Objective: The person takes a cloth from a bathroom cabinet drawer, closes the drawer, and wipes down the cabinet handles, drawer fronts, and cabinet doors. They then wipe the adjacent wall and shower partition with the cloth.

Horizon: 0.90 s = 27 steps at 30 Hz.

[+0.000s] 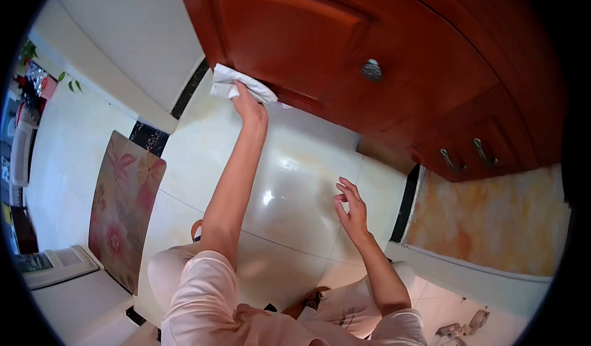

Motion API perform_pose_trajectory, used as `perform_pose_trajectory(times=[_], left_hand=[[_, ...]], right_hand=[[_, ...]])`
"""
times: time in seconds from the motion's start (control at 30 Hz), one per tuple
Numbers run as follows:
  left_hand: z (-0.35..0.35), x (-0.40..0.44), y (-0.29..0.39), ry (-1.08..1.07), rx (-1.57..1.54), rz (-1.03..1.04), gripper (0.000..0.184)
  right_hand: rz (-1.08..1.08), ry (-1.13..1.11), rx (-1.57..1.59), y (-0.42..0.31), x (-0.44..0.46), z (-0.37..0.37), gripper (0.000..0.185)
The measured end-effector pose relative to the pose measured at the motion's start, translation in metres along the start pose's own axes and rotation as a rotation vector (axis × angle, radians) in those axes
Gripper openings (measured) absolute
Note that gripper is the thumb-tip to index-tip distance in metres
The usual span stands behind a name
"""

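A folded white cloth [243,81] is in my left hand [250,108], which is stretched out far forward. The cloth lies against the lower edge of a reddish-brown wooden panel door [283,32], at its left corner. Some of my left fingers are hidden behind the cloth. My right hand [352,213] hangs in the air over the floor, holding nothing, its fingers loosely curved and apart. Farther up and to the right, a round metal knob [371,69] sits on the wood, away from both hands.
Two metal handles [452,160] are on the lower wooden fronts at right. Pale glossy floor tiles [289,217] lie below me. At left is a flowered mat [126,207]; a white wall [132,32] meets the door's left side. A marbled yellow panel [486,217] stands at right.
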<state>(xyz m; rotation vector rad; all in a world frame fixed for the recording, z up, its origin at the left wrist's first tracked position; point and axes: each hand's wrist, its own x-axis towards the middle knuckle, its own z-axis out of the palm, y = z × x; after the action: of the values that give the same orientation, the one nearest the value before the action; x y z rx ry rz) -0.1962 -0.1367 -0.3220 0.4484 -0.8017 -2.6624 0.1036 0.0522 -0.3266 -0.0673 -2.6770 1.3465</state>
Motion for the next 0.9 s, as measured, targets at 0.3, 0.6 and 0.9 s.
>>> perform_pose_trajectory(times=[0.3,0.6,0.9], left_hand=[[0.008,-0.148,-0.092,-0.119,0.006,-0.375,0.028],[0.012,-0.227,-0.146,-0.334,0.116,-0.672,0.02],[0.005,-0.177,-0.101,-0.205,0.183,-0.339,0.03]], right_hand=[[0.007,0.041,0.006,0.004,-0.012,-0.02,0.034],[0.034,0.017,-0.062,0.021,-0.011,-0.013,0.034],[0.062,0.017,-0.018,0.002,-0.016,-0.027,0.035]])
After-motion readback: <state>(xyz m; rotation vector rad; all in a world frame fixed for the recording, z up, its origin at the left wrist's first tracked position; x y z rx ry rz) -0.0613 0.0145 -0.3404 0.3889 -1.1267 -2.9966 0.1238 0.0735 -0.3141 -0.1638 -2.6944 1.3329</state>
